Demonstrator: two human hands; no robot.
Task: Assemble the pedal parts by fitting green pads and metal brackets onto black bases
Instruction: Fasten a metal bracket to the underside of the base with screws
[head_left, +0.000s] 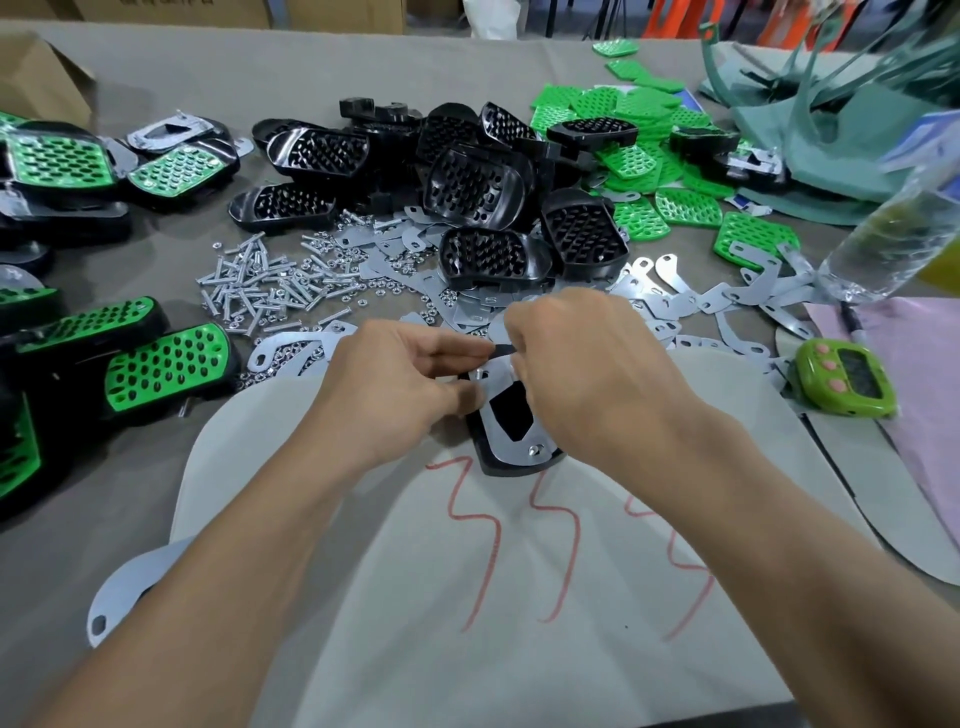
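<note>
Head view: showing two hands meeting at frame centre over one black base (492, 468) bearing one metal bracket (505, 448); pinching base's upper-left edge with left hand (395, 387), gripping one thin dark tool (500, 351) with right hand (587, 374), just above the bracket.

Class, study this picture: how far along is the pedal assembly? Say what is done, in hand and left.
Done: finished green-topped pedals lie at the left. In hand: the left hand grips a black base bearing a metal bracket, while the right hand pinches a small dark item over it. Left: a heap of bare bases, loose green pads, brackets and screws wait beyond.
</note>
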